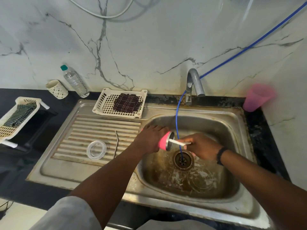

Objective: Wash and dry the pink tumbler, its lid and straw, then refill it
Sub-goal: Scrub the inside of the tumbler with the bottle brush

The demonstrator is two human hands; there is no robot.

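A: Where's your pink tumbler (163,142)?

B: On its side over the sink (232,130) basin, mouth pointing right. Your left hand (152,138) wraps it, fingers curled round the body.

A: And your right hand (201,147)?

B: Its fingers pinch a white brush handle (178,142), the far end poked into the tumbler's mouth.

A: The other parts?

B: The clear lid (96,149) and metal straw (115,143) lie on the drainboard to the left, just beside each other.

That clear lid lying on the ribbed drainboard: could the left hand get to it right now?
Probably not at once: the left hand grips the pink tumbler over the sink. The lid lies uncovered close by on the drainboard, with nothing between.
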